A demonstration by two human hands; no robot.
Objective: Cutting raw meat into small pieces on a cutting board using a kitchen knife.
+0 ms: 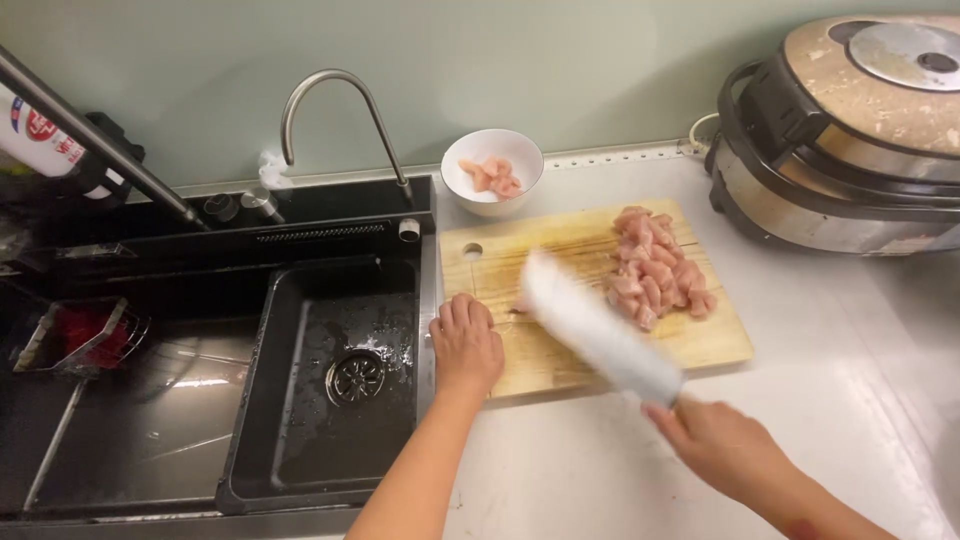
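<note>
The right hand (722, 440) gripped a broad, motion-blurred steel cleaver (598, 330) over the pale wooden cutting board (560, 360), beside a heap of raw pink chicken pieces (655, 270). The left hand (466, 345) rested curled on the board's left edge, holding nothing. A red-and-white labelled bottle (35, 135) stood far left above the black sink (300, 440).

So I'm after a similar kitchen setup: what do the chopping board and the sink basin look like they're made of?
The rectangular pale chopping board looks like unfinished wood or bamboo: visible grain, knife scoring, matte. The black rectangular sink basin seems dark-coated metal or composite; its wet floor glints, so which one is unclear.
</note>
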